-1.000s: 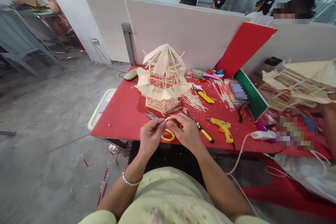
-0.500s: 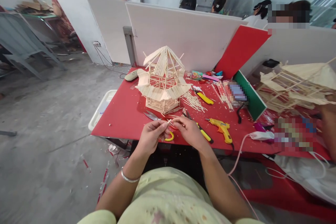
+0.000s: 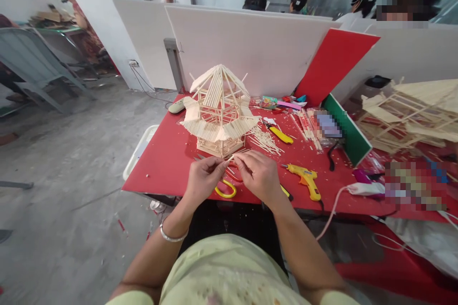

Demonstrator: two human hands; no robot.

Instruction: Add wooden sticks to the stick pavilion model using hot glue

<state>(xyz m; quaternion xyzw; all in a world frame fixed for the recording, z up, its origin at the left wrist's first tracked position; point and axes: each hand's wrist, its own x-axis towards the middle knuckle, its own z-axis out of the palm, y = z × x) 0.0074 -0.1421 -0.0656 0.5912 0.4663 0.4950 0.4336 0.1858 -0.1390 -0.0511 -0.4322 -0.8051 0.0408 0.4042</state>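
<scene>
The small stick (image 3: 231,157) at your fingers (image 3: 218,168) looks like plain wood, dull and dry. The little house (image 3: 214,127) looks like wood too, and its roofs are bumpy with sticks in rows. Your scissors (image 3: 226,196) have smooth, glossy plastic on the handles. Your glue gun (image 3: 304,178) looks like hard, smooth plastic. The surface (image 3: 168,162) is flat and dull. Your bracelet (image 3: 171,239) is shiny like metal. Your shirt (image 3: 229,267) is wrinkly cloth. The floor (image 3: 89,152) looks rough, like cement.
</scene>
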